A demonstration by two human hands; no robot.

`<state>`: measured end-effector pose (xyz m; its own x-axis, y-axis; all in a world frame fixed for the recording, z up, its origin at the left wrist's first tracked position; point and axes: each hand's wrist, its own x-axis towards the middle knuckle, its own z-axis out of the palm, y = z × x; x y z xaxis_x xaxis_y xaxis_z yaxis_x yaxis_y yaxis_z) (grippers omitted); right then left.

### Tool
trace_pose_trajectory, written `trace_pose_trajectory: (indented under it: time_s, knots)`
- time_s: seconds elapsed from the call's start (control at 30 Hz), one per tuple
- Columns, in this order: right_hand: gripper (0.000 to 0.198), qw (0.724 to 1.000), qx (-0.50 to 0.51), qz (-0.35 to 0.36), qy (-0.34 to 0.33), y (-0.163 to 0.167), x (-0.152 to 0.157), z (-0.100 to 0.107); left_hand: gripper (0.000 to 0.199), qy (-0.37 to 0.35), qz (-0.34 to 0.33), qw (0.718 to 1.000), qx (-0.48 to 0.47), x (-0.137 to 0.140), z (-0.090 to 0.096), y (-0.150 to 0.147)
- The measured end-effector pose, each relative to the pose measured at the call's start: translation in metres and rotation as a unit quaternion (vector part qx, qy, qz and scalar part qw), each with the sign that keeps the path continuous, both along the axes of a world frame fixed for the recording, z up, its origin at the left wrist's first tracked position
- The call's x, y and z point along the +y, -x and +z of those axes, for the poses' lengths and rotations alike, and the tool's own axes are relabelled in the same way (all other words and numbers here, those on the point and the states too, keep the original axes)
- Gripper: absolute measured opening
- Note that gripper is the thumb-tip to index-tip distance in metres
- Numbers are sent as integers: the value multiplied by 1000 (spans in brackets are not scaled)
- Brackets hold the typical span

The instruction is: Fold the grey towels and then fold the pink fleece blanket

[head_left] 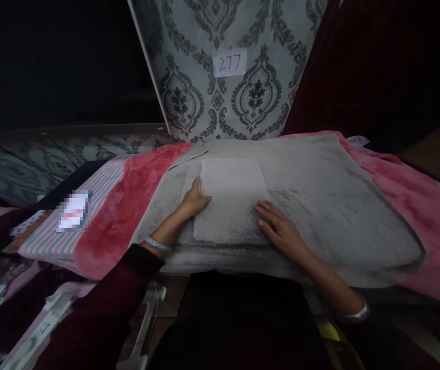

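A folded grey cloth lies on a larger grey pad that covers the work surface. My left hand rests flat on the cloth's left edge, fingers together and partly over the fold. My right hand lies flat, palm down, on the cloth's lower right corner with fingers spread. Neither hand grips anything. A metal bangle is on each wrist.
A red-pink blanket lies under the pad, showing left and right. A striped cloth with a blurred card sits at left. A patterned panel labelled 277 stands behind. The surroundings are dark.
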<state>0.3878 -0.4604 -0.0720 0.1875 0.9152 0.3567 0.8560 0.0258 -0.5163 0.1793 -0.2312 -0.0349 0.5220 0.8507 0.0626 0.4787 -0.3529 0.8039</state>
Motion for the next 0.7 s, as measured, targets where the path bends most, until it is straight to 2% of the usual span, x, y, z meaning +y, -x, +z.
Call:
trace_pose_trajectory:
  time_s: [0.1, 0.23, 0.33, 0.43, 0.5, 0.53, 0.6, 0.7]
  knots:
    - [60, 997, -64, 25, 18, 9, 20, 10, 89, -79, 2, 987, 139, -18, 1, 3]
    - [59, 982, -141, 82, 93, 21, 38, 10, 78, -112, -4, 959, 261, -24, 16, 11]
    - [57, 975, -149, 113, 122, 26, 46, 15, 66, -176, -5, 946, 273, -13, 34, 4]
    - [57, 972, -152, 150, 95, 30, 59, 29, 59, -249, -112, 935, 228, 8, 45, -25]
    - [59, 967, -161, 178, 82, 35, 69, 35, 60, -251, -194, 922, 220, 23, 43, -50]
    - [61, 964, -165, 189, 82, 37, 74, 36, 60, -246, -211, 918, 228, 30, 38, -60]
    - [62, 960, -167, 206, 90, 41, 79, 33, 60, -237, -211, 913, 258, 43, 26, -73]
    - [63, 960, -152, 216, 95, 43, 80, 24, 64, -237, -208, 904, 290, 58, 8, -77]
